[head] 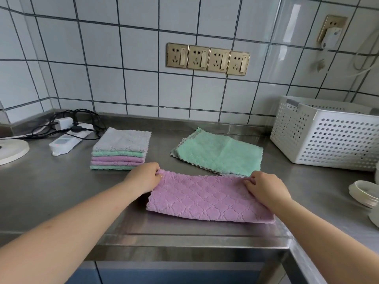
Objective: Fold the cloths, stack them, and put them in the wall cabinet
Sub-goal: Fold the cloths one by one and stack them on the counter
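A purple cloth lies folded in half on the steel counter near its front edge. My left hand pinches its far left corner and my right hand pinches its far right corner. Behind it a green cloth lies spread flat over a grey one. To the left stands a stack of several folded cloths, grey on top, then green and purple. No wall cabinet is in view.
A white perforated basket stands at the right. White lids or dishes sit by the right edge. A white power strip with black cables lies at the back left, next to a white round object. Wall sockets sit above.
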Motion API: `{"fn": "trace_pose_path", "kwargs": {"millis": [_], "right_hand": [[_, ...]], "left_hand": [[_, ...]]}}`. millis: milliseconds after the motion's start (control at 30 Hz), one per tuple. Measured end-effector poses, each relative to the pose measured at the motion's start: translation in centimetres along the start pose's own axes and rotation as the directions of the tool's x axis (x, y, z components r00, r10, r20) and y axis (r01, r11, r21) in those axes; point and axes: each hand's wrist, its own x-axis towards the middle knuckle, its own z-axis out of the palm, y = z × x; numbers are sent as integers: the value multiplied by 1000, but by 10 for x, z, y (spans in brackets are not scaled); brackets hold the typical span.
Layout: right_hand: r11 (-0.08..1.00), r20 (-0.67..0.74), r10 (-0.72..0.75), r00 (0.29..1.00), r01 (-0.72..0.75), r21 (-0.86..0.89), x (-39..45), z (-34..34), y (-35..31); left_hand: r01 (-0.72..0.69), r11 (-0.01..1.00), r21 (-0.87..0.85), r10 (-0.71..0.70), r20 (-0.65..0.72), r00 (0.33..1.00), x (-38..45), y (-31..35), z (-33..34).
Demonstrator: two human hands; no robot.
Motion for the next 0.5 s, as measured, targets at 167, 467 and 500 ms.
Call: {"fn": "trace_pose_path", "kwargs": {"millis": [167, 467, 500], "right_hand": [[999, 71, 38, 997, -40, 30, -1, -20, -4], [948, 176, -312, 933, 294, 123, -32, 12, -100], [951, 198, -306, 931, 289, 110, -35, 19, -102]], "left_hand": [[-10, 998, -55, 7, -53, 999, 1, 2, -11], [-401, 916, -10, 401, 26, 916, -32, 78, 28], [-414, 910, 24, 412, 55, 909, -33, 76, 36]]}}
